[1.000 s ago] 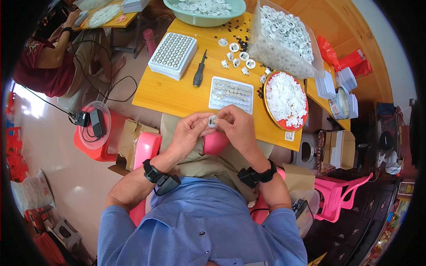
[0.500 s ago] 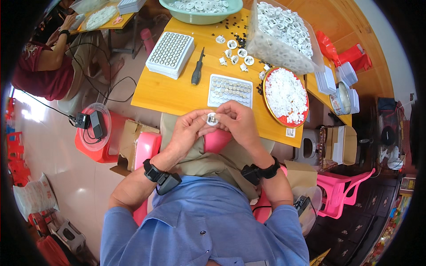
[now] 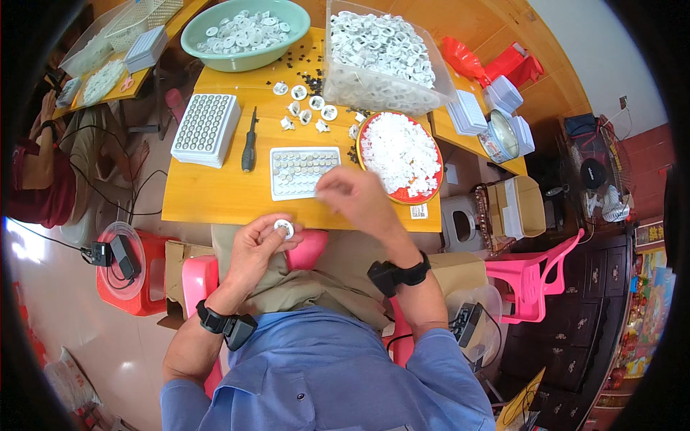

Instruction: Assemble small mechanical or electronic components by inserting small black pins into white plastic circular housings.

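Note:
Over my lap, my left hand pinches a small round white plastic part between thumb and fingers. My right hand hovers at the near right corner of a shallow white tray. Its fingers are bent and somewhat blurred, so whether they grip anything does not show. Rows of small round silvery button cells fill much of that tray. A dark-handled screwdriver lies left of it. Several loose round white parts and small black pieces are scattered beyond the tray.
Stacked white trays stand at the table's left. Behind are a green basin and a clear bin of white parts. A red plate heaped with small white pieces sits right. Another person works at a left table.
My right hand has let go of the round white part and moved right and forward to the tray. The left hand keeps the part. The whole view has shifted.

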A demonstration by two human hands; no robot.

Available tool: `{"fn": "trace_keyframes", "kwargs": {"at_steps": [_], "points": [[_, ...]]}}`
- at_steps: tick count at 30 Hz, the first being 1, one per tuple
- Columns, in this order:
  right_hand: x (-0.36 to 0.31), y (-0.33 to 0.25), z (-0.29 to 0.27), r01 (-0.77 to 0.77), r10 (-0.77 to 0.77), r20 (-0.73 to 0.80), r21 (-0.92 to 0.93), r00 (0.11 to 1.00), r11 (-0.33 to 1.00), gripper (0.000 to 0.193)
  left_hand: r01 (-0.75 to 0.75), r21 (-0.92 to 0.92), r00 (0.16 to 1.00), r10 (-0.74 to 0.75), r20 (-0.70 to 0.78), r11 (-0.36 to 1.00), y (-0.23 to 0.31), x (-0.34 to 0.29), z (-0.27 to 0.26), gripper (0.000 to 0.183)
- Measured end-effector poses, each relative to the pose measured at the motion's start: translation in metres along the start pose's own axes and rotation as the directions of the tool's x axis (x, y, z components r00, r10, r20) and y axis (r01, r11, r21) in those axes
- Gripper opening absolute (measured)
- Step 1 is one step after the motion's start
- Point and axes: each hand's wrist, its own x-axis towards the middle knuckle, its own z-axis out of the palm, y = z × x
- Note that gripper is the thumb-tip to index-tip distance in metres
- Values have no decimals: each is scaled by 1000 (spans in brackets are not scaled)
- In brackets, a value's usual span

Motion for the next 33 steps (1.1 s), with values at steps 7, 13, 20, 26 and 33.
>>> {"fn": "trace_keyframes", "kwargs": {"at_steps": [7, 13, 20, 26, 33], "points": [[-7, 30, -95, -333, -80, -550, -608, 831, 721, 17, 34, 62, 999, -31, -40, 997, -2, 5, -5, 22], [-6, 47, -110, -468, 123, -573, -505, 810, 725, 20, 87, -251, 996, -90, 3, 964, 1, 6, 1, 29], [-8, 41, -111, -438, 118, -579, -453, 807, 777, 18, 111, -375, 994, -102, 43, 920, 5, 3, -2, 35], [-3, 42, -104, -112, -27, -532, -228, 846, 967, 17, 121, -439, 993, -106, 59, 890, 2, 1, -6, 35], [2, 10, -57, 35, 2, -359, 97, 933, 995, 18, 136, -490, 990, -100, 99, 861, -1, 7, -9, 34]]}}
